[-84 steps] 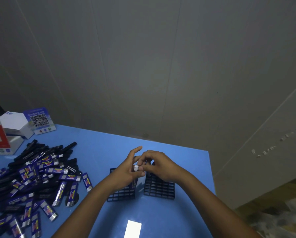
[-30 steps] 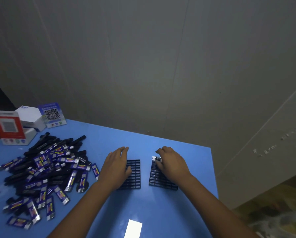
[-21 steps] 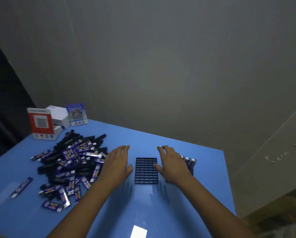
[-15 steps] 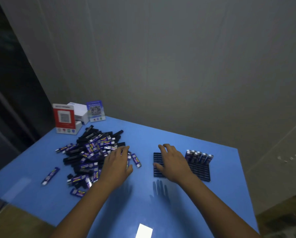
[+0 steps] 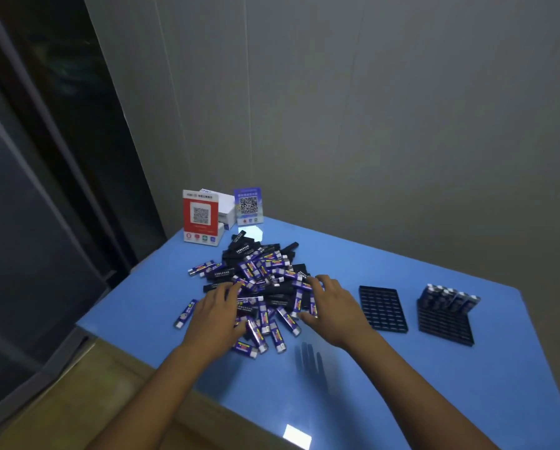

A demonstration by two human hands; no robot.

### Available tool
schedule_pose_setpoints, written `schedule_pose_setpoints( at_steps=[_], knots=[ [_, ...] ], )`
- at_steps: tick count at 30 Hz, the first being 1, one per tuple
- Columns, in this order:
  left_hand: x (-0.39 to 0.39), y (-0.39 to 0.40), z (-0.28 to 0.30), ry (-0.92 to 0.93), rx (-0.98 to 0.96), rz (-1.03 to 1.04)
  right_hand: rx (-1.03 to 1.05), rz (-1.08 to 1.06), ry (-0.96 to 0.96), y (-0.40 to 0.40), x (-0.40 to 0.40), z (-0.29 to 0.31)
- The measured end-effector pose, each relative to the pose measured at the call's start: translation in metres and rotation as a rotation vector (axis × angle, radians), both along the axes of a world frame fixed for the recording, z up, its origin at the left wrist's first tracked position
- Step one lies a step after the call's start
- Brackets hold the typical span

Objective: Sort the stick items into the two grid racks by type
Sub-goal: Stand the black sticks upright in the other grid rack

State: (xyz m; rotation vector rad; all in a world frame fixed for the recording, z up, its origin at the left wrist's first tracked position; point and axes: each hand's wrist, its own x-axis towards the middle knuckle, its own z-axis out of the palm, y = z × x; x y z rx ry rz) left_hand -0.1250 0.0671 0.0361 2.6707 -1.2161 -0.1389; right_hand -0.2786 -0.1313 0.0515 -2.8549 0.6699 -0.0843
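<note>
Over stick pile (image 5: 259, 280) | both hands (left hand (image 5: 215, 315), right hand (image 5: 332, 303)) spread flat

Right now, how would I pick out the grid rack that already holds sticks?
Start at the blue table and look to its right side, past the big pile of sticks. Two black grid racks lie there side by side. The loaded rack is the one farther right, with purple sticks standing along its far edge; the other rack is empty.
</note>
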Motion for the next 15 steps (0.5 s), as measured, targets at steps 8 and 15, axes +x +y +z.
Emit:
schedule_pose_setpoints(
  at_steps=[8, 15],
  knots=[
    [0.045, -0.007, -0.020, 0.040, 0.035, -0.002, 0.024, 0.018, 0.046, -0.015, 0.054, -0.012],
    [0.094, -0.021, -0.041, 0.082, 0.132, 0.051, 0.036, 0.096, 0.077, -0.034, 0.119, -0.030]
  ],
)
